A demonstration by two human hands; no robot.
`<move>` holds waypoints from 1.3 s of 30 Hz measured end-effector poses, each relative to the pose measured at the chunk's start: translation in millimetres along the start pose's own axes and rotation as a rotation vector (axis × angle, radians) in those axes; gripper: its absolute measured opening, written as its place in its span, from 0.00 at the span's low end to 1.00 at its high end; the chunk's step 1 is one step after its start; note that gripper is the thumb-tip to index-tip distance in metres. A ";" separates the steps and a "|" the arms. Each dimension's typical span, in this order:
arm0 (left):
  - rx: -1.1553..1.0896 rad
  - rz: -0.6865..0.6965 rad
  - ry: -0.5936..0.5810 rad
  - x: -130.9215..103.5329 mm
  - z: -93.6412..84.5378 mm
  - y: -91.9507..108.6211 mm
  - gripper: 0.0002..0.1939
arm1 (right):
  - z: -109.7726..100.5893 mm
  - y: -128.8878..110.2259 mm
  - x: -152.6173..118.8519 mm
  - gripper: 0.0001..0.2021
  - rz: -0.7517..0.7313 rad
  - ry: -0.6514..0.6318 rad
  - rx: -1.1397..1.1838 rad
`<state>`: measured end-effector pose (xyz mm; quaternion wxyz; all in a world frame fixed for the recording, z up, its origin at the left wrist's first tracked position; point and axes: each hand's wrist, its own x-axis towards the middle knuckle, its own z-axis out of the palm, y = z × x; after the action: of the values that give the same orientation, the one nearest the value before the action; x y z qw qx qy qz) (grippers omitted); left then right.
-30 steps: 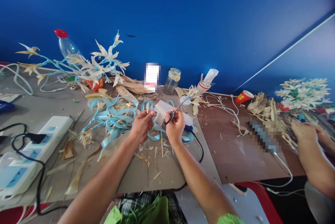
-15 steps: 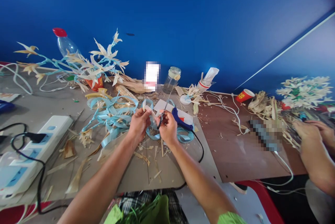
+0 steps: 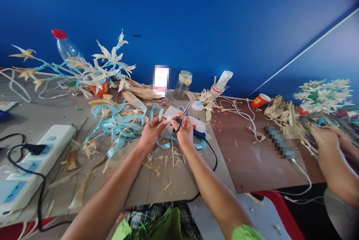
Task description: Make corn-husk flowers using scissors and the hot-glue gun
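My left hand is closed, pinching a small pale piece of corn husk whose tip sticks up above the fingers. In my right hand is a pair of scissors, fingers in the dark handles and blades angled up and to the right. A pale bit also shows between both hands, partly covered by the fingers. Loops of light blue ribbon lie to the left of my hands. Behind my right hand rests a blue glue gun, partly hidden, on a white sheet.
A blue-stemmed husk flower branch stands back left, before a red-capped bottle. A power strip lies at left. Behind are a clear jar and a bright blurred screen. Another person's hands work at far right.
My right hand has turned the scissors, so the blades now lean further right. My two hands have moved slightly apart. The whole view has shifted a little.
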<state>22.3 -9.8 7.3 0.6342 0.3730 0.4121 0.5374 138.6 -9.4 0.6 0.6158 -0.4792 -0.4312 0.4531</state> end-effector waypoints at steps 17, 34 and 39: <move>-0.017 -0.027 0.053 -1.4 -1.7 2.4 0.16 | -8.3 -10.2 3.3 0.17 -0.035 -0.051 -0.123; -0.224 -0.016 0.099 -1.5 -7.1 17.2 0.16 | 2.1 -13.8 -12.2 0.14 0.120 -0.390 -0.109; -0.252 -0.021 0.116 -2.6 -3.2 18.3 0.15 | 4.0 -6.8 -14.3 0.15 0.130 -0.405 -0.096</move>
<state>12.3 -9.6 23.2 0.6566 0.2543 0.3812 0.5991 132.7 -23.4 6.6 0.4626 -0.4337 -0.5356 0.5578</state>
